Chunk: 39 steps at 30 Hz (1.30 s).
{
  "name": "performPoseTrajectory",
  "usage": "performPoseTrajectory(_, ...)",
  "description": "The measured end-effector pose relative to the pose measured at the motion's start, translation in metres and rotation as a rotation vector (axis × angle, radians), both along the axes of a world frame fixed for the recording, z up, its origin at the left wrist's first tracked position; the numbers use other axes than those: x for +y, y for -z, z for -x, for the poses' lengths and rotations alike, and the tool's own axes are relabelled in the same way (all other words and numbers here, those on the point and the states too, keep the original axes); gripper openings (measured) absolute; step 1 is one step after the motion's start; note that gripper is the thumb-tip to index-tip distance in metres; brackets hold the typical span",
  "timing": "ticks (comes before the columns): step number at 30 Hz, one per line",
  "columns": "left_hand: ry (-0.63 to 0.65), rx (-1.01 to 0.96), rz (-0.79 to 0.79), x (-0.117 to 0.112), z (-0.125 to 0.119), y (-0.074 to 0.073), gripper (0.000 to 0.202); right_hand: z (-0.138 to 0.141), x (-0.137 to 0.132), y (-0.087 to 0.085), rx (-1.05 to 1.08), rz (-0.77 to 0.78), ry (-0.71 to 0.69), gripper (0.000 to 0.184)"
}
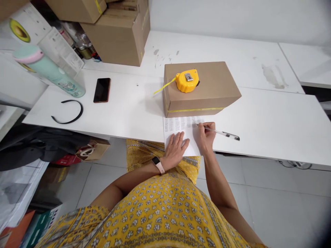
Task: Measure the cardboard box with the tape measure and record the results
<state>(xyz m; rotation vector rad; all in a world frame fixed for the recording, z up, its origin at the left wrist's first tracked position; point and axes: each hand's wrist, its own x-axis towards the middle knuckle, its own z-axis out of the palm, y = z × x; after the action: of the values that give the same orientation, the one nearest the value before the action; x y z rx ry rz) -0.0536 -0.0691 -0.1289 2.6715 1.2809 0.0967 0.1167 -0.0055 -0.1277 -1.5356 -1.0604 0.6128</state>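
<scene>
A white sheet of paper [192, 148] with columns of small handwriting lies at the table's front edge, its far part hidden under a cardboard box [207, 82]. My left hand [176, 148] rests flat on the paper's lower left, fingers stretched out. In my right hand [207, 137] is a pen [224, 133], pinched near its tip, which meets the paper at the right end of the written rows. On the box sits a yellow tape measure [186, 81], with a short piece of its yellow tape sticking out to the left.
On the white table [271, 127] to the left lie a phone [102, 90], a black headband [77, 115] and a mint-green bottle [57, 74]. Larger cardboard boxes [116, 38] are stacked at the back left. A paper bag [97, 150] stands below the table's left part.
</scene>
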Motion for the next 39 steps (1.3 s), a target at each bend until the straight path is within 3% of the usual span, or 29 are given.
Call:
performPoseTrajectory(2,0.009,0.007,0.006,-0.001,0.009,-0.001,0.067,-0.032,0.000,0.002,-0.136,-0.040,0.064,0.020)
performPoseTrajectory(5,0.063,0.003,0.059,0.002,0.028,-0.010,0.073,-0.092,0.001,0.010,-0.489,0.034,0.110,0.012)
performPoseTrajectory(9,0.157,-0.151,0.139,0.023,0.056,-0.048,0.071,-0.150,0.005,0.026,-0.809,0.108,0.045,0.028)
performPoseTrajectory(12,0.022,-0.442,-0.075,0.058,0.066,-0.086,0.046,-0.159,0.006,0.036,-0.847,0.103,0.095,0.042)
performPoseTrajectory(15,-0.123,-0.652,-0.325,0.107,0.059,-0.113,0.049,-0.155,0.007,0.043,-0.810,0.056,0.140,0.048)
performPoseTrajectory(18,-0.172,-0.706,-0.379,0.161,0.042,-0.118,0.066,-0.154,0.006,0.045,-0.771,0.038,0.182,0.047)
performPoseTrajectory(21,-0.196,-0.693,-0.302,0.199,0.025,-0.116,0.069,-0.151,0.003,0.039,-0.750,0.014,0.256,0.042)
performPoseTrajectory(24,-0.241,-0.703,-0.193,0.205,0.018,-0.121,0.068,-0.134,-0.003,0.018,-0.711,-0.112,0.378,0.037)
performPoseTrajectory(27,-0.212,-0.869,0.022,0.180,0.019,-0.132,0.066,-0.097,-0.007,-0.024,-0.547,-0.235,0.389,0.035)
performPoseTrajectory(28,-0.168,-0.937,0.127,0.169,0.020,-0.136,0.064,-0.082,-0.006,-0.041,-0.432,-0.246,0.330,0.036)
performPoseTrajectory(30,-0.069,-1.029,0.303,0.147,0.021,-0.143,0.062,-0.052,-0.001,-0.076,-0.143,-0.215,0.044,0.041)
performPoseTrajectory(33,-0.023,-1.061,0.400,0.127,0.022,-0.153,0.068,-0.017,0.012,-0.115,0.162,-0.137,-0.354,0.056)
performPoseTrajectory(36,-0.064,-1.071,0.437,0.122,0.026,-0.161,0.071,-0.002,0.024,-0.135,0.259,-0.059,-0.488,0.065)
performPoseTrajectory(39,-0.116,-1.083,0.444,0.128,0.035,-0.170,0.065,-0.012,0.037,-0.144,0.230,-0.048,-0.459,0.063)
